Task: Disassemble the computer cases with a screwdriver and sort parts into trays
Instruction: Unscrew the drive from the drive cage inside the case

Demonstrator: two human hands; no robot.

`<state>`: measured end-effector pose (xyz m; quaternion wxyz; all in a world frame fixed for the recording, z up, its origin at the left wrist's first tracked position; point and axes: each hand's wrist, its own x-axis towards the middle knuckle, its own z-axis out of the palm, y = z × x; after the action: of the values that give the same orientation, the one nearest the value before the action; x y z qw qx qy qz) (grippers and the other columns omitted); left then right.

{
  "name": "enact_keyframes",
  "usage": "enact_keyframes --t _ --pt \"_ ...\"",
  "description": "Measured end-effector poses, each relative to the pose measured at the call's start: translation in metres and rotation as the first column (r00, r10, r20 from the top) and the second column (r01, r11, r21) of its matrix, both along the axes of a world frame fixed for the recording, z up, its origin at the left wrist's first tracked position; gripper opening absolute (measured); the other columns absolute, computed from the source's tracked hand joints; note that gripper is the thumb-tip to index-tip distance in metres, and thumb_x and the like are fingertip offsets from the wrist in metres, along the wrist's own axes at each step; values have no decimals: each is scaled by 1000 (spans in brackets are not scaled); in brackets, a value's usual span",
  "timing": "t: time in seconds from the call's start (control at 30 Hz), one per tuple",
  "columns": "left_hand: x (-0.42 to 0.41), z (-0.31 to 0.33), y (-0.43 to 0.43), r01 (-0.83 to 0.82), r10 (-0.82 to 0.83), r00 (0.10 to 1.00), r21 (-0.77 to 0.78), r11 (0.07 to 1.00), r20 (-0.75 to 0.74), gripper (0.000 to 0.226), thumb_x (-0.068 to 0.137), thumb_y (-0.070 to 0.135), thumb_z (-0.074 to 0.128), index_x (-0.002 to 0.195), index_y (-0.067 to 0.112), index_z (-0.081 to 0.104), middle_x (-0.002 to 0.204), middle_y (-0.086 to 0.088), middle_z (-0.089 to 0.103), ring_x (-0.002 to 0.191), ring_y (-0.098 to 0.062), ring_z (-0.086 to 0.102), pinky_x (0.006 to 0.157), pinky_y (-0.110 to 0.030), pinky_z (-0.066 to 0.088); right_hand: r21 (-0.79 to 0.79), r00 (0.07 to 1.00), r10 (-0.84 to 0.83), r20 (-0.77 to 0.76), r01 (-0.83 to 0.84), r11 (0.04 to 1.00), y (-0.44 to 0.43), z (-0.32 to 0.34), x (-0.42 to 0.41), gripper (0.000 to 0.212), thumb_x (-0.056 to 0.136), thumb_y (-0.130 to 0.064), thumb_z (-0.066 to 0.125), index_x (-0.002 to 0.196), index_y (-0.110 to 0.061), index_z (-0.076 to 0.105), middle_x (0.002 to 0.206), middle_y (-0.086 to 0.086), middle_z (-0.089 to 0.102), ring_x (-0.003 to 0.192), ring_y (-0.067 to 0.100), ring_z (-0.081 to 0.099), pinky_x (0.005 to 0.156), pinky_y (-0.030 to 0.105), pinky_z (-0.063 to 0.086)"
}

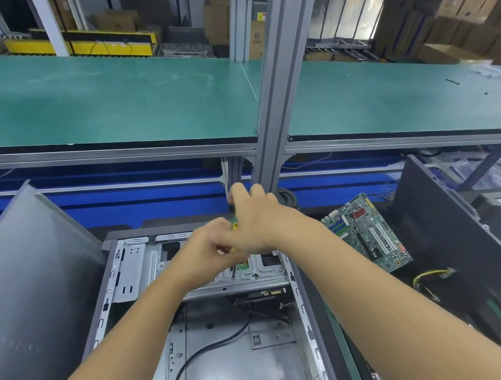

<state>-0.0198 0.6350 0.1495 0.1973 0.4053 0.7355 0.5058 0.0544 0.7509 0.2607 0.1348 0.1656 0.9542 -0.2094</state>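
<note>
Open computer case (232, 339) lies flat right in front of me, side panel off, dark outer frame, bare grey sheet-metal inside. A black cable (184, 362) loops across its floor. A silver drive cage (143, 267) with slots and punched holes spans the far end.

My right hand (256, 218) is over that cage, fingers clenched round the green-and-yellow handle of the screwdriver (234, 224). My left hand (209, 248) meets it from the left, fingers curled in on the tool just under the right hand. The dark shaft drops from both hands, its tip at the cage's near edge. Some motion blur at the fingertips.

A grey panel (27, 272) leans just left of the case. A green motherboard (368, 234) lies to the right, then another dark case (466, 248). A green-topped shelf (99, 98) sits above.
</note>
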Motion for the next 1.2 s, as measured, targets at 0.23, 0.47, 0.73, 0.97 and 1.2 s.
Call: enact_keyframes --t 0.23,0.47,0.73,0.97,1.2 --pt "-1 1 -6 21 -20 983 -5 1000 182 25 80 21 83 94 37 69 97 6 73 90 -12 71 80 -29 56 237 998 0 -59 14 971 -6 -4 0 34 102 -43 41 118 -13 41 82 1 51 73 24 54 61 37 38" --pt "-6 -1 -9 -60 61 998 -21 998 33 28 79 14 83 94 35 72 93 8 74 89 -11 69 80 -34 57 66 999 42 14 -43 997 -4 5 0 40 92 -30 57 125 -18 39 125 8 40 99 32 52 75 42 46" --pt "-1 0 -6 0 19 989 -130 992 145 28 75 40 82 99 41 68 102 12 74 100 -7 69 89 -33 54 312 999 -4 -41 16 950 -10 -3 0 48 104 -53 33 124 -13 49 107 9 61 96 34 61 80 46 52" --pt "2 -5 0 -109 107 994 -105 988 -19 25 71 27 88 91 24 72 89 0 71 80 -15 65 71 -35 53 84 998 34 47 -38 996 -7 2 -4 42 92 -33 56 129 -20 41 133 8 41 116 32 45 86 47 46" --pt "-5 -14 -8 -80 56 993 -235 969 -108 35 69 41 87 93 42 61 90 15 59 78 3 54 67 -13 42 376 998 -17 -61 39 926 -12 -5 -3 51 102 -57 33 119 -14 52 86 2 52 79 27 53 67 38 36"
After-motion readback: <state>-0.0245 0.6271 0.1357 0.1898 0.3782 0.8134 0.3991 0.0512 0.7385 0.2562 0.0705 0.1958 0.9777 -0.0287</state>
